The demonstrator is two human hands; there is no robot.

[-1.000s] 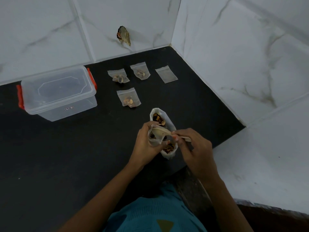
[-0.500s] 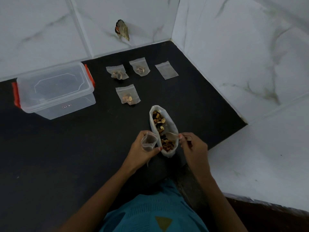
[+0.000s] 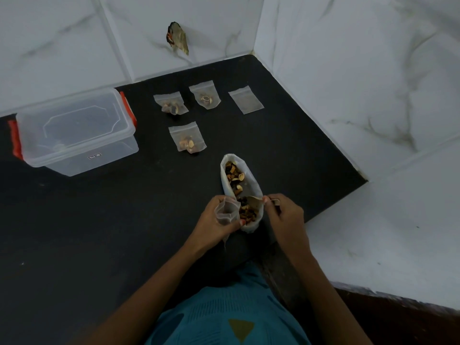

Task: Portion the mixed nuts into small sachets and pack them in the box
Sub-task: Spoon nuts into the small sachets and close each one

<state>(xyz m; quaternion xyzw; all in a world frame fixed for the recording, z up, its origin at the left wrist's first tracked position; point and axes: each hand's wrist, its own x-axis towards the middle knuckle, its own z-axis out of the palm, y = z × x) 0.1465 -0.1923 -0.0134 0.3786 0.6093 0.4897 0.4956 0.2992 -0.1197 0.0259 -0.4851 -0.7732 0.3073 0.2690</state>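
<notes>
The left hand (image 3: 216,221) is curling round a small clear sachet (image 3: 225,210), holding it upright with its mouth gaping open, just beside the near end of the white bag (image 3: 252,176) of mixed nuts (image 3: 235,176). The right hand (image 3: 285,216) is pinching the handle of a pale spoon (image 3: 254,200) between thumb and fingers, and the spoon's bowl is lying inside the bag, on the nuts at its near end. The two hands are sitting on either side of the bag, close to each other but not touching.

The bag is lying open on the black bench (image 3: 99,232), its length running away from the person. Beyond it, three filled sachets are lying flat: one (image 3: 188,140) nearest the bag, and two more, (image 3: 171,105) and (image 3: 205,97), side by side farther back. To their right an empty sachet (image 3: 246,99) is lying flat, apart from them.

The clear box (image 3: 82,160) with red latches is standing well to the left, lid on (what is inside it is too murky to tell). A teal garment (image 3: 224,310) is showing at the bottom edge. White marbled tiles (image 3: 348,70) are forming the walls behind and to the right of the bench.
</notes>
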